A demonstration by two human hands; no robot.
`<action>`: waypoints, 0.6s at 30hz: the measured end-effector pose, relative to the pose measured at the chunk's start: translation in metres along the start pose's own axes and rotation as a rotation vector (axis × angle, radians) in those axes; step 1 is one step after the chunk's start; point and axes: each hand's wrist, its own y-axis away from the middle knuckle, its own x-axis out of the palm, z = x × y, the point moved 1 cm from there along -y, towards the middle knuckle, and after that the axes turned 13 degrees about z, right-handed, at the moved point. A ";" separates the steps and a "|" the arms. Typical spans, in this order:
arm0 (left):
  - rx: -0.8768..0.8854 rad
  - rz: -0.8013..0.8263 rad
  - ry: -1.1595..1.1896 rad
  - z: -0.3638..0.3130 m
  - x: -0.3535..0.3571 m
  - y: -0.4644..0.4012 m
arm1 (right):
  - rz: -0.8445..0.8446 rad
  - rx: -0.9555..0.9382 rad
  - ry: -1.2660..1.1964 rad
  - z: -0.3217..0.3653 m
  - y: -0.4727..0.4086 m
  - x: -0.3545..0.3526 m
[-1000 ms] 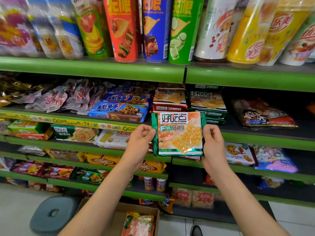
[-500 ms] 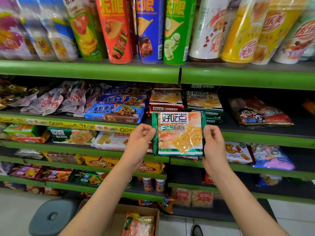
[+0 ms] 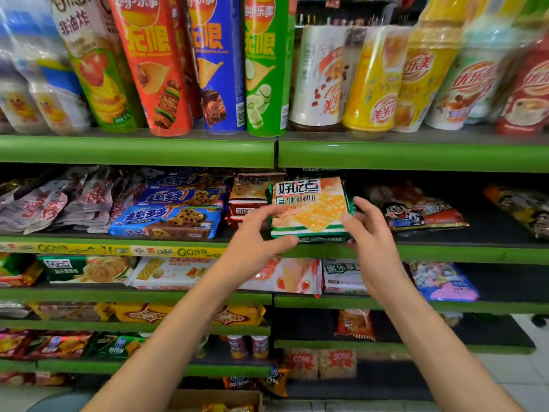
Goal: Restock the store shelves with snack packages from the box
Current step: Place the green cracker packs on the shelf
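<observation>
Head camera looks at green store shelves, with both bare hands raised to a green-edged cracker packet (image 3: pixel 310 208) held just above the front lip of the second shelf (image 3: pixel 445 252), a little toward 1 o'clock from the centre of the view. Left hand (image 3: pixel 255 242) grips the packet's lower left corner, thumb along its bottom edge and fingers curled behind it. Right hand (image 3: pixel 371 236) holds the right side, thumb on the front near the lower right corner and fingers spread loosely round the edge. Below the packet a dark green pack edge shows; whether they touch cannot be told. At 9 o'clock of the packet, red-trimmed cracker packs (image 3: pixel 252 197) are stacked, and further that way lie blue chocolate-chip cookie packs (image 3: pixel 172 218). At 3 o'clock lies a red cartoon-printed snack bag (image 3: pixel 416 212). On the top shelf at 12 o'clock stand tall chip tubes (image 3: pixel 264 69) and milk-tea cups (image 3: pixel 371 84). At 6 o'clock, at the bottom edge, the rim of the cardboard box (image 3: pixel 219 399) shows between the forearms.
</observation>
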 end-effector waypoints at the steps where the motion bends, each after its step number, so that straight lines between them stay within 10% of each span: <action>1: 0.013 -0.009 -0.084 -0.007 -0.002 -0.013 | 0.027 -0.007 0.056 0.005 -0.006 -0.006; 8: -0.051 0.033 -0.615 -0.026 -0.010 -0.092 | 0.050 0.115 0.756 0.023 -0.061 -0.042; 18: -0.087 0.026 -0.793 -0.009 -0.005 -0.123 | 0.046 0.059 0.696 0.000 -0.080 -0.055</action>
